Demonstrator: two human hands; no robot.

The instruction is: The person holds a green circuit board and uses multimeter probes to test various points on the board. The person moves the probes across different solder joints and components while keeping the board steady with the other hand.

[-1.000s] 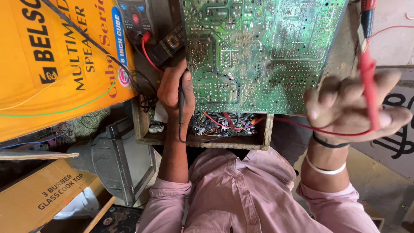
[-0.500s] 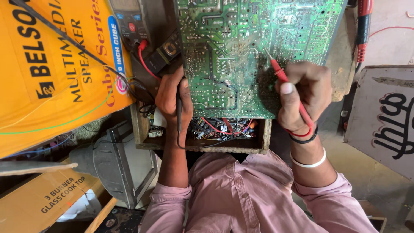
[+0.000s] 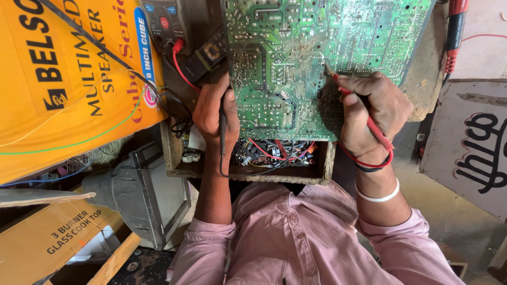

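A large green circuit board lies solder side up over a wooden tray full of wires. My left hand rests at the board's left edge and grips a black test probe whose lead runs down my wrist. My right hand holds a red test probe like a pen, its tip touching the board near the middle right. A multimeter with a red lead plugged in sits at the upper left of the board.
A big yellow speaker carton fills the left side. A brown cardboard box and a grey metal part lie lower left. A white signboard with black script stands at right. My pink shirt is below.
My right hand has come from the right, away from the board, onto it, and the red probe tip now touches the board. My left hand has stayed at the board's left edge.
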